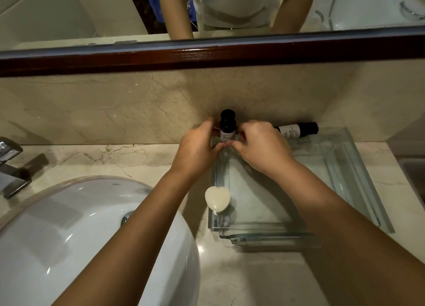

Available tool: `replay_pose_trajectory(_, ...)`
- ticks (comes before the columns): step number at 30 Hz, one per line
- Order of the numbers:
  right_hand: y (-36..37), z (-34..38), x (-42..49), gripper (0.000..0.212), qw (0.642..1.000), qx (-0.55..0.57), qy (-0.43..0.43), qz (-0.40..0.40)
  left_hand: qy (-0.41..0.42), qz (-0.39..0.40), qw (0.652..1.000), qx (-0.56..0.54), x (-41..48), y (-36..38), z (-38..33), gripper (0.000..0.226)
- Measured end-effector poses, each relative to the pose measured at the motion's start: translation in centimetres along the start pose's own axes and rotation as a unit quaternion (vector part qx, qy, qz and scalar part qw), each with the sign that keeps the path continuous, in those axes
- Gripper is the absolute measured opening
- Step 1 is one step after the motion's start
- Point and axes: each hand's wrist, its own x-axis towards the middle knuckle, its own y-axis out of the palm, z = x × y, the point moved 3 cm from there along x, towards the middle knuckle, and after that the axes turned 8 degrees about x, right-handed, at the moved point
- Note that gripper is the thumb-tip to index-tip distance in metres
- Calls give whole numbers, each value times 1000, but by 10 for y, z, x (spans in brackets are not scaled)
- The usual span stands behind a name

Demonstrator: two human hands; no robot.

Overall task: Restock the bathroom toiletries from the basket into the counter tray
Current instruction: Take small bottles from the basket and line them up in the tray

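Note:
A small dark bottle [227,126] with a white label stands upright at the far left corner of the clear glass tray [342,167]. My left hand [197,149] and my right hand [259,144] hold it from either side, fingers curled round its lower part. A second dark bottle [296,129] lies on its side at the tray's far edge, to the right of my right hand. A white heart-shaped soap [217,198] rests on the tray's left rim. The basket is out of view.
A white sink basin [76,232] fills the lower left, with a chrome tap [11,165] at the far left. The marble counter [110,156] runs to a marble backsplash under a dark wood mirror frame [207,57].

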Motion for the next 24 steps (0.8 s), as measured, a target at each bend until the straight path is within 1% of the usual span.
replay_pose_trajectory(6,-3,-3,-5,33,1000,-11,0,4,-19,24,999,28,-2,0,3,38)
replay_pose_trajectory(9,-24,-19,-24,33,998,37,16,-56,-75,25,995,53,-14,-13,9,32)
replay_pose_trajectory(12,-53,-48,-44,25,987,80,60,-124,-114,5,988,103,-32,-34,6,18)
replay_pose_trajectory(14,-67,-70,-49,23,980,74,98,-154,-114,8,989,98,-42,-45,-10,9)
replay_pose_trajectory(16,-75,-86,-47,23,975,64,123,-175,-84,36,994,65,-46,-46,-36,6)
replay_pose_trajectory(18,-75,-94,-40,23,975,41,132,-172,-52,58,997,27,-44,-36,-62,8)
replay_pose_trajectory(20,-70,-96,-34,24,980,-2,128,-150,-36,69,997,19,-37,-18,-82,19)
replay_pose_trajectory(22,-65,-95,-30,29,983,-35,127,-127,-41,83,995,41,-26,5,-93,30)
replay_pose_trajectory(24,-62,-94,-29,34,985,-42,124,-116,-43,94,992,78,-18,23,-102,34)
